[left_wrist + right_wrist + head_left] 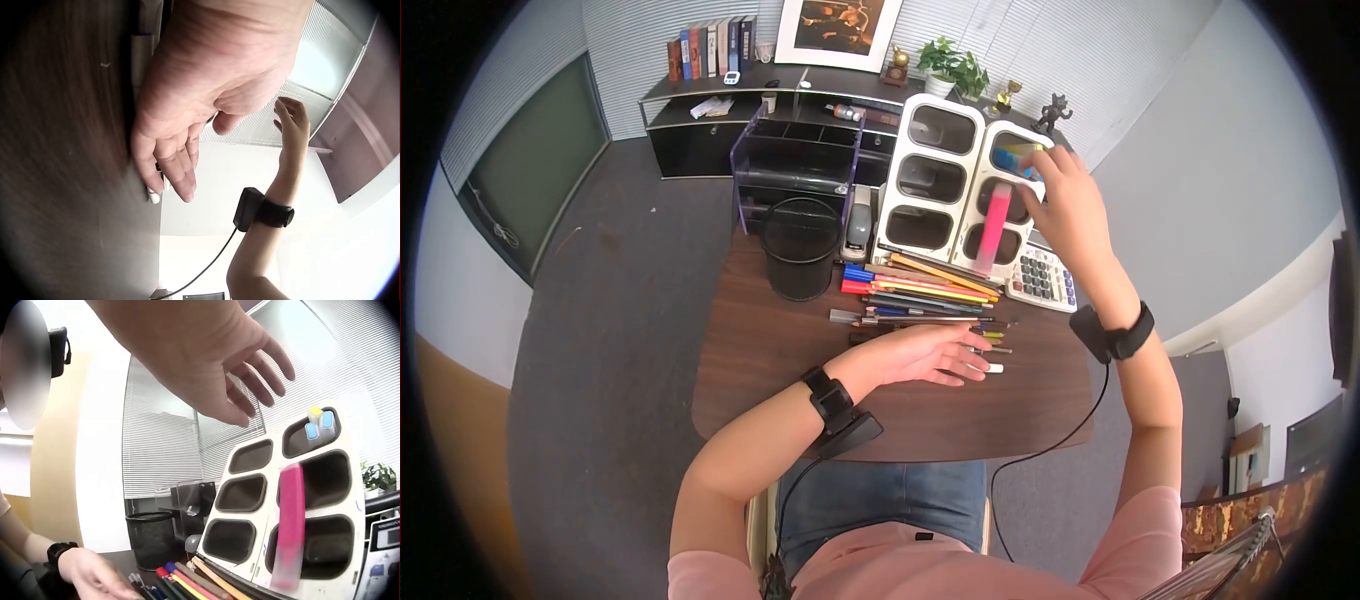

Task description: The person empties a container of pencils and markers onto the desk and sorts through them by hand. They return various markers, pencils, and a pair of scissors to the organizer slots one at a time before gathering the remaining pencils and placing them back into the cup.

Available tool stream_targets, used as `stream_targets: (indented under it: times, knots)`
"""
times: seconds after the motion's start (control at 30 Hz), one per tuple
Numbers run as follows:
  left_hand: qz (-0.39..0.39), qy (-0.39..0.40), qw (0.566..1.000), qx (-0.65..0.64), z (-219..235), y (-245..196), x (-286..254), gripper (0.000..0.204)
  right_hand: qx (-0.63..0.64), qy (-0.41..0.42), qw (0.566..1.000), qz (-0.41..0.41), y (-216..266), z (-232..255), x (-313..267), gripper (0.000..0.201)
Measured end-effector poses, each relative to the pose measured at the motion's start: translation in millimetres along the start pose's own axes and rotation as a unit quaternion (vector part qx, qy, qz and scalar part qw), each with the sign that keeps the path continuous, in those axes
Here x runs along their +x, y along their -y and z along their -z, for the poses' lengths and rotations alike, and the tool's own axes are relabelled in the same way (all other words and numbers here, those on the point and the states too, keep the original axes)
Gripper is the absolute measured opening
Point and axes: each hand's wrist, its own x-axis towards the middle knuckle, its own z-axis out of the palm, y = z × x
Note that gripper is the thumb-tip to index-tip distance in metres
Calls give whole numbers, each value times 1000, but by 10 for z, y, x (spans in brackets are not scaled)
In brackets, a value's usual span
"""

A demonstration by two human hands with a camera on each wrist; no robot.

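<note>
My right hand [1072,200] is raised at the top right of a white organizer [982,150] with oval compartments. Its fingers are loosely bent and hold nothing in the right wrist view. Below that hand, apart from its fingers, a blurred pink highlighter [291,512] overlaps the right column's middle and lower compartments. One yellow highlighter [315,412] and two blue highlighters [327,420] stand in the upper right compartment. My left hand [925,355] lies low over the table [780,380], fingers extended beside the near pens. Several pens and pencils [925,285] lie in a pile beyond it.
A black mesh pen cup [800,250] stands left of the organizer, with a stapler [858,225] between them. Behind the cup is a clear purple-edged rack [795,165]. A calculator [1043,278] lies at the right. The right wrist camera's cable hangs past the table's right edge.
</note>
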Motion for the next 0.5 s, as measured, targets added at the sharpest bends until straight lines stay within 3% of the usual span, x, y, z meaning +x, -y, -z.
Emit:
stream_targets:
  times: [0.03, 0.17, 0.23, 0.37, 0.5]
  knots:
    - [1, -1, 1000, -1, 4, -2, 2, 52, 1, 0, 1000, -1, 36, 7, -71, 22]
    - [2, -7, 1000, -11, -18, -2, 3, 51, 109, 179, 972, -108, 135, -100, -421, 29]
    - [1, -15, 1000, -16, -16, -11, -2, 51, 129, 230, 962, -78, 144, -265, -717, 27]
    - [1, -4, 1000, -15, -4, -8, 7, 50, 126, 257, 954, -90, 254, -510, -1080, 28]
    - [7, -5, 1000, -3, -24, -27, -3, 49, 75, 233, 968, -61, 181, -676, -1229, 27]
